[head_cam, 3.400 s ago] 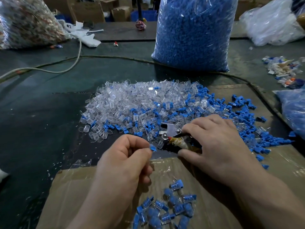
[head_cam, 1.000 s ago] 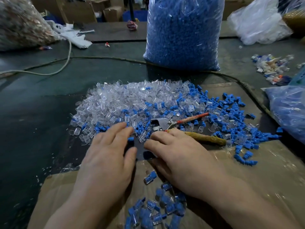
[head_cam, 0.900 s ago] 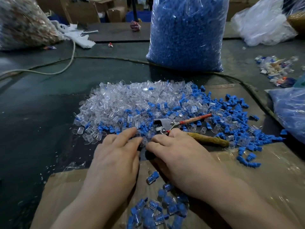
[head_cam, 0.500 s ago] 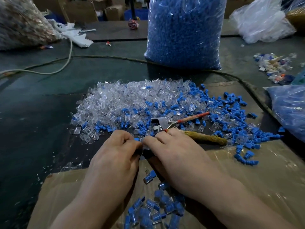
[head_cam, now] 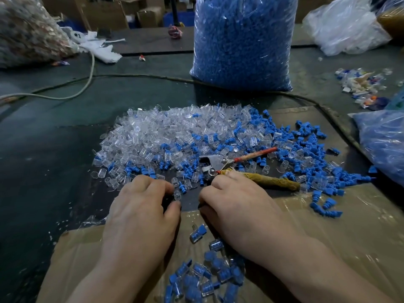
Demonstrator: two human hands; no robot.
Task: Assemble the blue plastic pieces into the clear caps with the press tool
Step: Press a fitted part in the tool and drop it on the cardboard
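Left hand [head_cam: 140, 206] low at centre frame, thumb and forefinger pinching one clear cap [head_cam: 176, 196] by its sides; right hand [head_cam: 231, 202] just beside it, knuckles up, fingers curled under, contents hidden, grip impossible to tell. Between the wrists, at bottom centre, a heap of assembled pieces [head_cam: 205, 278] on tape-glossed cardboard [head_cam: 328, 226]. Just beyond the right knuckles, the press tool [head_cam: 215, 162]: plier-shaped, bare metal head, one red handle, the other wrapped in frayed tan cloth, apparently not gripped. Behind it, across mid-frame, the loose clear caps [head_cam: 166, 130], small glassy thin-walled cylinders, mixed toward the right with blue plastic pieces [head_cam: 306, 147], stubby, ribbed, matte. Likely feather-light, rigid and slick; best taken singly at the fingertips, across the barrel, open end left free; probably prone to skitter away or crack under a skewed squeeze. Farthest, at upper centre, a tall clear bag [head_cam: 242, 44] packed with more blue stock, upright on the dark green tabletop [head_cam: 54, 149].
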